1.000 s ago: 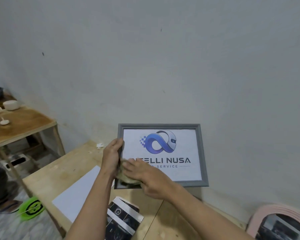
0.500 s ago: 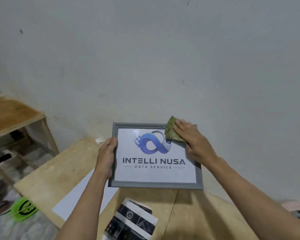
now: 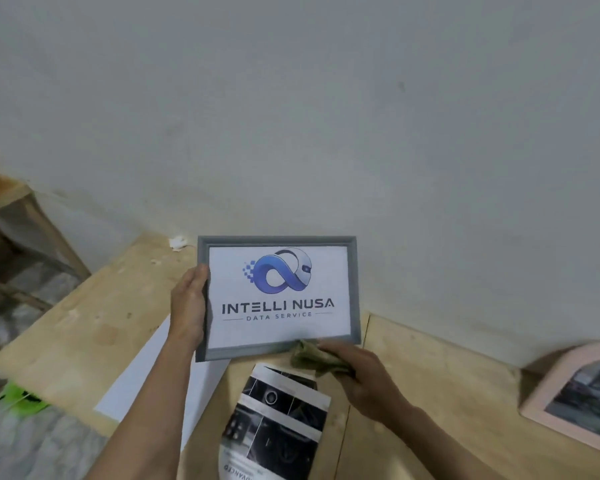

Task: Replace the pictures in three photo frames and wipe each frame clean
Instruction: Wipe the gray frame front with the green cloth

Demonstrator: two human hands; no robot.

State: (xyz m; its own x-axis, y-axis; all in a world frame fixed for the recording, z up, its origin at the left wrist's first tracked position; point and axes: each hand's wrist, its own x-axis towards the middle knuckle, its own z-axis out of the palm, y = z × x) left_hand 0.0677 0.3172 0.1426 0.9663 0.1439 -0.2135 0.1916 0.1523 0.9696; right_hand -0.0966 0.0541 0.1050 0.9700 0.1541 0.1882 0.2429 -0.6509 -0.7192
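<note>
A grey photo frame (image 3: 353,292) holding a white picture with a blue logo and the words INTELLI NUSA is held upright above the wooden table (image 3: 84,327). My left hand (image 3: 189,303) grips its left edge. My right hand (image 3: 357,367) holds a crumpled olive-green cloth (image 3: 314,356) against the frame's bottom edge, right of the middle. A dark printed picture (image 3: 278,420) lies flat on the table below the frame. A pink frame (image 3: 568,393) with a dark picture lies at the right.
A white sheet of paper (image 3: 146,375) lies on the table under my left forearm. A scrap of white material (image 3: 178,242) sits by the wall. A second wooden table (image 3: 0,192) stands at the left. A green object (image 3: 25,400) lies on the floor.
My right hand has carried the cloth from the frame's top right down to its bottom edge. My left hand keeps its grip on the left edge, and the view has tilted.
</note>
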